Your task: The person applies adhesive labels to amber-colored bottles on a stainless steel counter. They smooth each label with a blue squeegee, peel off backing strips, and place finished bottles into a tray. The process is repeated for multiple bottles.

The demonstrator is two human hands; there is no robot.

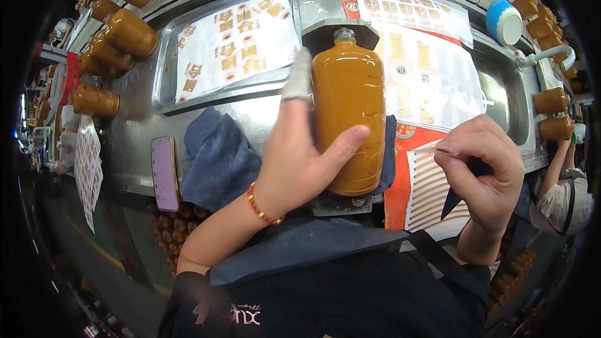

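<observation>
A brown glazed bottle [348, 112] with a clear, ridged neck lies on its back in front of me, its neck pointing away. My left hand [300, 144] grips its left side, thumb across the front and white covers on the fingertips; the fingers are slightly blurred. To the right of the bottle, my right hand [485, 172] is closed in a pinch, apart from the bottle. A thin pale strip [427, 149] shows at its fingertips. From under the same hand sticks out a dark pointed blade-like piece [450, 203]. Beneath it lies a sheet of gold-striped decals [429, 191].
A metal tray [164, 66] with a decal sheet [235, 44] stands at the far left. Near it lie a blue cloth [219, 163] and a phone [164, 172]. More decal sheets [432, 78] lie right, beside a sink [510, 94]. Brown bottles [131, 32] line both sides.
</observation>
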